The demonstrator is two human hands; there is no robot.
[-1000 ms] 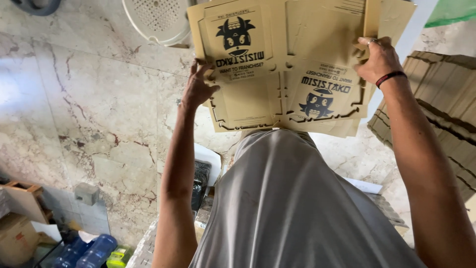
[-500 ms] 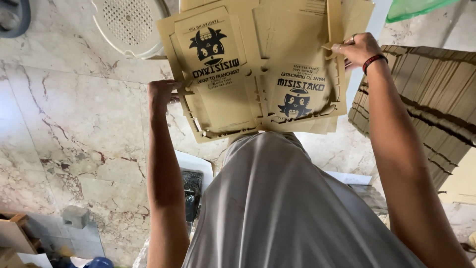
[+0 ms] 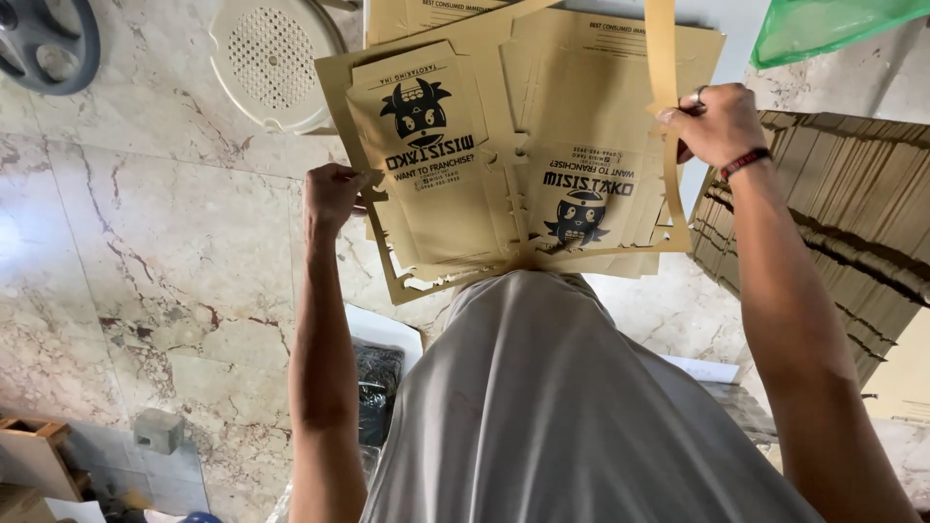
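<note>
- Your left hand (image 3: 332,197) is closed in a fist on the left edge of the die-cut cardboard sheet (image 3: 504,165).
- Your right hand (image 3: 717,121) pinches the thin cardboard frame strip (image 3: 662,58) at the right side of this sheet.
- You hold the sheet in the air, in front of your grey shirt (image 3: 562,407), above the marble floor (image 3: 145,252).
- A stack of flat cardboard (image 3: 833,203) is near your right arm, and a white plastic stool (image 3: 271,63) stands beyond the sheet.

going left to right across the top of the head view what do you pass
dark wheel-shaped thing → cream perforated round plastic piece → left hand → printed brown cardboard sheet → right hand → stack of flat cardboard
</note>
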